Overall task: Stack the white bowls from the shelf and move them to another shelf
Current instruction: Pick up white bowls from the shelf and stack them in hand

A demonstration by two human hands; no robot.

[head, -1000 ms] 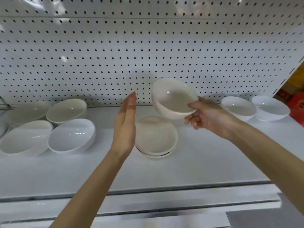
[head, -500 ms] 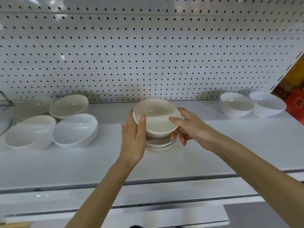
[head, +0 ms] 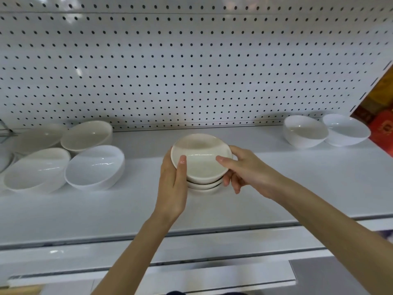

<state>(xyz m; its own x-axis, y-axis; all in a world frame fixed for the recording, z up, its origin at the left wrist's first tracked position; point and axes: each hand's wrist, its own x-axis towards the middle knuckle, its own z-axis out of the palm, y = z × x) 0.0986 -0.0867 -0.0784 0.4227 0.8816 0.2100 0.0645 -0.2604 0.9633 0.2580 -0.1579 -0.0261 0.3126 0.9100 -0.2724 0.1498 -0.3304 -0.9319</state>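
My left hand point(head: 172, 188) and right hand point(head: 247, 172) each grip the top bowl point(head: 201, 160), thumbs on its rim. It sits on a small stack point(head: 204, 186) in the middle of the shelf point(head: 287, 188).

We see our two bare forearms rise from the lower edge and draw together toward the middle; our left hand point(head: 172, 188) stands edge-on, its thumb laid over the near-left rim of the top bowl point(head: 202, 154), its fingers hidden behind the wall; our right hand point(head: 249, 173) comes in from the right, thumb resting on the right rim, the other fingers curled under the side; both hands hold the bowl between them.
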